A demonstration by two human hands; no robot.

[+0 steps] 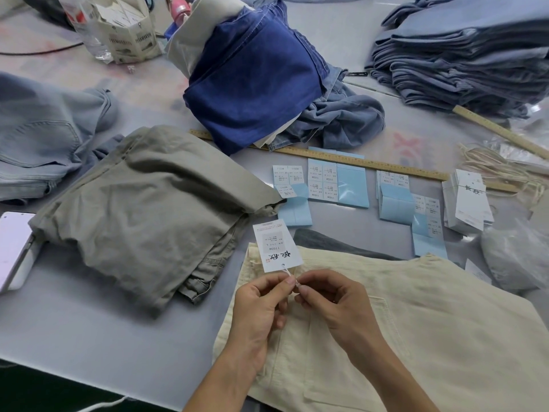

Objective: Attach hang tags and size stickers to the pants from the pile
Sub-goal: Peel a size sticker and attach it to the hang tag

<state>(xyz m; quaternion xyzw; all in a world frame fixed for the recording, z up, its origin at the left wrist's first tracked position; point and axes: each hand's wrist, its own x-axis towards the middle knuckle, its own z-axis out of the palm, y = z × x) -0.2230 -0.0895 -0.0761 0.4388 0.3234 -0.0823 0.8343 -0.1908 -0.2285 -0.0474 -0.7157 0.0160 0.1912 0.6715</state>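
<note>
Cream pants (416, 337) lie flat on the surface (89, 331) right in front of me. My left hand (258, 310) and right hand (332, 304) both pinch the white string (289, 276) of a hang tag (277, 246) above the waistband, fingertips nearly touching. Sticker sheets (337, 185), blue-backed, sit beyond, beside a tag stack (466, 203) and a wooden ruler (356, 160). An open carton (130, 31) at the far edge holds paper cards, print unreadable. Olive pants (142, 209) are folded on the left, a phone (15, 248) just beside them. Blue folded stack (463, 52) lies far right, cut off by the frame.
</note>
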